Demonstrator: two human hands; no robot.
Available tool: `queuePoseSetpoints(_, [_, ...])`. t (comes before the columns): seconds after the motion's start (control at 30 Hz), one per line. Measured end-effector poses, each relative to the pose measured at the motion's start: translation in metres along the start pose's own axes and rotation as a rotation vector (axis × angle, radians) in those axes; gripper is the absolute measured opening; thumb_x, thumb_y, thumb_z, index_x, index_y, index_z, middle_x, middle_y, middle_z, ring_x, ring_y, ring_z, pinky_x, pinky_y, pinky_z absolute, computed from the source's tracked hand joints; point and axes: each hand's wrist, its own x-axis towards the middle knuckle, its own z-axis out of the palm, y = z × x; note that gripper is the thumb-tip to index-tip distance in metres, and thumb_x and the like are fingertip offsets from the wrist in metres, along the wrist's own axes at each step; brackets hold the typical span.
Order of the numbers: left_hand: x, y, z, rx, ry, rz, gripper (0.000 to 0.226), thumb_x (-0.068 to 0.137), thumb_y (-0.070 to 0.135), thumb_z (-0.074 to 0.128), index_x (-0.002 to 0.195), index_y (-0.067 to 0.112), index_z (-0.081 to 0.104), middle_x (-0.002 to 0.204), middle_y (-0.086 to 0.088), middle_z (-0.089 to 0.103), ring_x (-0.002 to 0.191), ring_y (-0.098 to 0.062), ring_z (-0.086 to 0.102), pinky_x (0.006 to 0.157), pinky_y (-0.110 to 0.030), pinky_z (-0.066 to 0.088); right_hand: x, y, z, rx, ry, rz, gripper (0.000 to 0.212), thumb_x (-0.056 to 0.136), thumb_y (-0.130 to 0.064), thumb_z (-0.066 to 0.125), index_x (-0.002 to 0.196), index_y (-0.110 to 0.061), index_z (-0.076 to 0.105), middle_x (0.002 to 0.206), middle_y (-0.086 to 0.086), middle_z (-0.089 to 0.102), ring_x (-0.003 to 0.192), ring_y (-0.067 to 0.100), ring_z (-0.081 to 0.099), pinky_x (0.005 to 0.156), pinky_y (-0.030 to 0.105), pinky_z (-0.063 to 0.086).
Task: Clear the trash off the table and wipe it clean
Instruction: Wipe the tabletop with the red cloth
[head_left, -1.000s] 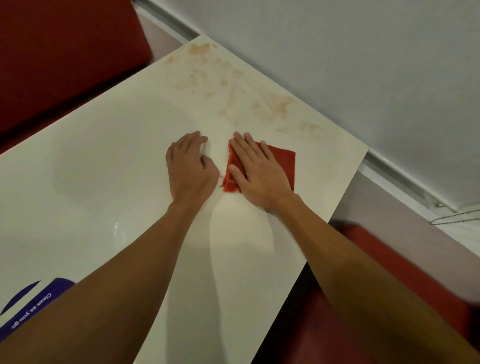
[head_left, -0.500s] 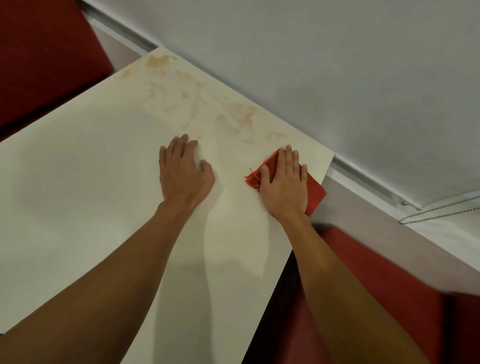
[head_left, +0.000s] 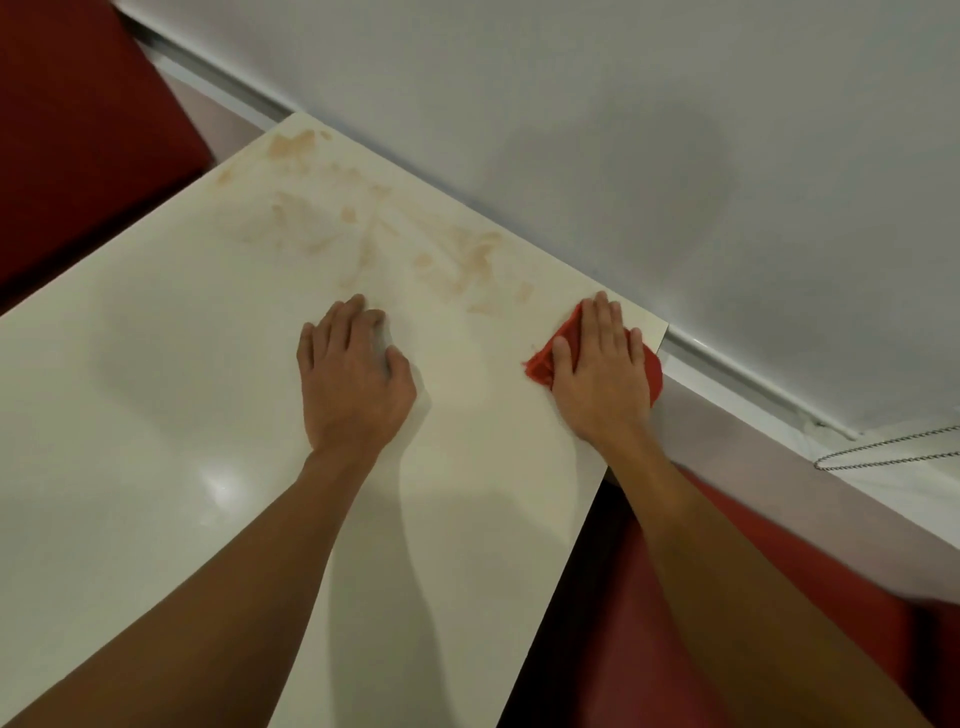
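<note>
Wiping under way at the far-right corner; no trash in view on the desk (head_left: 156, 441).
Flat right hand (head_left: 602, 364), fingers straight and together, presses red cloth (head_left: 540, 361) at the desk's far-right corner, cloth partly over the edge; left hand (head_left: 353, 384) flat on the desk, fingers together, holding nothing; brownish stains (head_left: 374, 234) along the far edge not yet wiped; most wiping left, I judge.

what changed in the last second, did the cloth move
The right hand slid the red cloth rightward, away from the left hand, to the far right corner of the table, where it now overhangs the edge. The left hand stayed flat on the table; the brown stains remain.
</note>
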Motion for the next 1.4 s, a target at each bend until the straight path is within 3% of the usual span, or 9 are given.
queuePoseSetpoints(0.1, [0.002,0.001,-0.001,-0.013,0.005,-0.010,0.048,0.090,0.032,0.047,0.133,0.015,0.060,0.153,-0.001,0.051,0.146,-0.022,0.040,0.126,-0.048,0.022,0.032,-0.020,0.000,-0.010,-0.010,0.083,0.073,0.108,-0.052,0.009,0.167,-0.009,0.002,0.176,0.006,-0.003,0.162,0.019,-0.007,0.131,0.048,0.002])
queuePoseSetpoints(0.3, [0.002,0.000,0.001,-0.008,0.009,-0.004,0.048,0.089,0.033,0.047,0.132,0.016,0.060,0.153,0.000,0.051,0.145,-0.022,0.040,0.125,-0.047,0.023,-0.002,-0.003,-0.004,-0.007,-0.045,-0.351,0.068,0.111,-0.053,0.017,0.168,-0.018,0.007,0.176,-0.003,0.000,0.161,0.011,-0.006,0.132,0.041,0.001])
queuePoseSetpoints(0.5, [0.002,-0.001,0.002,-0.025,0.026,-0.005,0.046,0.088,0.031,0.049,0.131,0.016,0.061,0.151,0.000,0.052,0.143,-0.021,0.042,0.125,-0.045,0.022,0.040,-0.032,-0.002,0.015,-0.012,0.038,0.072,0.108,-0.052,0.011,0.167,-0.011,0.003,0.176,0.003,-0.003,0.162,0.018,-0.008,0.131,0.047,0.000])
queuePoseSetpoints(0.7, [0.002,-0.002,0.002,-0.022,0.007,-0.005,0.048,0.089,0.034,0.047,0.132,0.017,0.060,0.153,0.001,0.051,0.144,-0.020,0.040,0.126,-0.044,0.021,0.002,-0.014,-0.004,-0.005,-0.054,-0.385,0.066,0.111,-0.051,0.016,0.168,-0.020,0.006,0.176,-0.005,-0.001,0.161,0.010,-0.007,0.132,0.041,0.000])
queuePoseSetpoints(0.87, [0.003,-0.004,0.003,-0.020,0.008,-0.006,0.047,0.089,0.034,0.048,0.132,0.018,0.060,0.152,0.001,0.052,0.144,-0.020,0.041,0.126,-0.045,0.022,0.041,-0.033,-0.002,-0.008,-0.018,-0.035,0.071,0.109,-0.052,0.011,0.167,-0.013,0.003,0.176,0.003,-0.002,0.162,0.017,-0.007,0.131,0.046,0.000])
queuePoseSetpoints(0.93, [0.003,-0.004,0.003,-0.023,0.009,-0.007,0.047,0.089,0.034,0.048,0.131,0.018,0.060,0.152,0.002,0.052,0.144,-0.019,0.040,0.126,-0.045,0.021,0.047,-0.054,-0.002,0.003,-0.032,-0.083,0.071,0.109,-0.051,0.011,0.167,-0.011,0.003,0.176,0.004,-0.003,0.161,0.018,-0.008,0.131,0.047,0.000])
queuePoseSetpoints(1.07, [0.002,-0.002,0.003,-0.027,0.009,-0.016,0.045,0.090,0.033,0.049,0.131,0.019,0.060,0.152,0.002,0.052,0.145,-0.018,0.040,0.126,-0.044,0.021,0.010,-0.031,-0.005,0.001,-0.066,-0.432,0.066,0.111,-0.051,0.016,0.168,-0.020,0.006,0.176,-0.005,-0.002,0.161,0.010,-0.008,0.131,0.041,0.000])
queuePoseSetpoints(1.27, [0.003,-0.003,0.002,-0.030,0.010,-0.020,0.046,0.089,0.033,0.049,0.131,0.019,0.061,0.153,0.002,0.052,0.145,-0.019,0.040,0.125,-0.046,0.023,0.052,-0.046,-0.003,0.001,-0.031,-0.068,0.072,0.108,-0.053,0.011,0.167,-0.013,0.002,0.176,0.003,-0.003,0.161,0.017,-0.008,0.131,0.048,0.001])
queuePoseSetpoints(1.4, [0.002,-0.002,0.003,-0.030,0.013,-0.018,0.046,0.089,0.033,0.048,0.131,0.020,0.061,0.153,0.003,0.051,0.145,-0.018,0.040,0.125,-0.046,0.023,0.035,-0.070,-0.001,0.021,-0.058,-0.289,0.070,0.109,-0.052,0.014,0.167,-0.014,0.005,0.176,0.001,-0.003,0.161,0.016,-0.007,0.131,0.044,-0.003])
